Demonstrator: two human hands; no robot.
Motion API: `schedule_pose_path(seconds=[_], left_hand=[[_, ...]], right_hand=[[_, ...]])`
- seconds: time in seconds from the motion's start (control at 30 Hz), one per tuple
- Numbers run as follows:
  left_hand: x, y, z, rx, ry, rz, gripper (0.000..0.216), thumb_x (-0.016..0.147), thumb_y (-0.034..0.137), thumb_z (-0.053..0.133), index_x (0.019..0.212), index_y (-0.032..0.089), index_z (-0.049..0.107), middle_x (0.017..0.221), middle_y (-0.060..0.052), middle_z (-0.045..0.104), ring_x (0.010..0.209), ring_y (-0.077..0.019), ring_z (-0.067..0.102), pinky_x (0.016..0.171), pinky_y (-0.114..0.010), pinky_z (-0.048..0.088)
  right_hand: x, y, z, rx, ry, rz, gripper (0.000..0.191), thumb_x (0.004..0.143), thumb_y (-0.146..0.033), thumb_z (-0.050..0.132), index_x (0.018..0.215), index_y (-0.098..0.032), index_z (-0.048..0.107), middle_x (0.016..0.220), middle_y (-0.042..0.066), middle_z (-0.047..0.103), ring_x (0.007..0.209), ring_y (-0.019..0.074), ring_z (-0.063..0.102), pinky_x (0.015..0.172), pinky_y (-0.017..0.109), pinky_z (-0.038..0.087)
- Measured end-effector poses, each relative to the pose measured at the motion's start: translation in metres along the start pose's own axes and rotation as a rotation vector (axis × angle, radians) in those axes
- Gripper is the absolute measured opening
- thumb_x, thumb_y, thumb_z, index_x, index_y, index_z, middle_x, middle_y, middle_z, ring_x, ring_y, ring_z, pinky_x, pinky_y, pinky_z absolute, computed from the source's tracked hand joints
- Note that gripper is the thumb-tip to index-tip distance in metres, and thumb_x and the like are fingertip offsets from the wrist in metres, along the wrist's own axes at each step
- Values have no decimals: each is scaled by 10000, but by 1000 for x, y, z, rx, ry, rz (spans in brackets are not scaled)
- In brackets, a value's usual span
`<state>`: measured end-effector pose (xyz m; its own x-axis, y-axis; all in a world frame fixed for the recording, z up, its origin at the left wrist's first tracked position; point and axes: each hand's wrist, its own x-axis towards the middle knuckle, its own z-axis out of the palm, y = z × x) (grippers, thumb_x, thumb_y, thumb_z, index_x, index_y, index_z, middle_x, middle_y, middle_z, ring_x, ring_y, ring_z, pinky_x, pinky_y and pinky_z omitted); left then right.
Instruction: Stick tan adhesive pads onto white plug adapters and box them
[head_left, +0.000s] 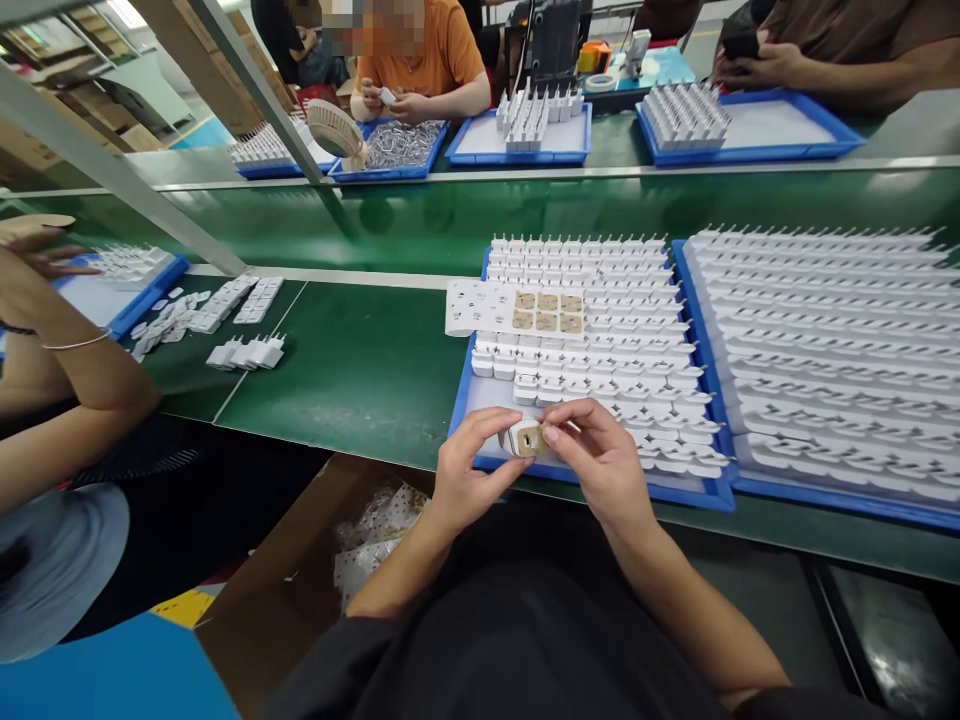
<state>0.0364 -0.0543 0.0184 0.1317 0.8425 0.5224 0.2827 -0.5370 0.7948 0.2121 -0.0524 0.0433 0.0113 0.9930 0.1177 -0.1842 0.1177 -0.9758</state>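
We hold a small white plug piece (514, 438) with a tan patch (531, 441) on its face, just above the near edge of a blue tray (461, 390). From the piece, a bare strip of the tray's pale lining (491, 396) opens at 11 o'clock, and a broad free stretch of green surface (360, 370) runs out from 9 to 10 o'clock; the surface's near edge passes close beneath our wrists. Our left hand (472, 465) pinches the piece between thumb below and forefinger above, while our right hand (604, 460) comes in from 3 o'clock, thumb and forefinger pinched at the patch's right edge, wrists angled inward. At 12 o'clock, a sticker sheet (480, 308) lies across the upright plugs (600, 375), with six tan patches on its right part. A second tray (825, 502), packed with rows of plugs, closes off 2 to 3 o'clock. Loose plugs (247, 352) sit at 10 o'clock, short of a co-worker's arm (82, 400). A slanted post (127, 165) crosses at 10 o'clock too, farther off. At 8 o'clock, below the surface, a cardboard box (292, 570) holds crumpled plastic (379, 525). Beyond, at 11 o'clock, an orange-shirted person (450, 55) works behind trays.
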Motion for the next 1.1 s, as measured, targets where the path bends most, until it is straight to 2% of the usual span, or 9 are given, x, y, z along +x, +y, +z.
schedule_pose_path(seconds=[0.2,0.4,0.6,1.1], left_hand=[[2,2,1,17,25,78,429,829,207,805,1236,225,670,1139,-92,750,1079,-232,714,945,-361,595],[1,0,1,8,34,74,458,811,172,820,1239,228,667,1148,-87,742,1097,-222,704,981,-353,579],[2,2,0,26,42,68,447,814,192,822,1232,226,668,1134,-91,743,1074,-224,710,954,-347,590],[1,2,-2,27,26,64,450,818,183,817,1240,227,665,1147,-88,734,1085,-220,702,963,-347,584]], right_hand=[[-2,-1,1,8,-5,4,75,880,-308,770,904,-260,718,912,17,686,892,170,660,853,306,574],[-3,-3,1,47,-6,28,53,880,-279,773,896,-270,724,920,5,693,896,152,664,836,269,574],[-3,-1,2,82,3,44,51,884,-263,769,908,-272,725,943,8,710,925,154,679,824,260,579],[-3,-3,5,43,-7,34,67,876,-285,774,891,-256,715,926,21,688,897,166,671,823,295,593]])
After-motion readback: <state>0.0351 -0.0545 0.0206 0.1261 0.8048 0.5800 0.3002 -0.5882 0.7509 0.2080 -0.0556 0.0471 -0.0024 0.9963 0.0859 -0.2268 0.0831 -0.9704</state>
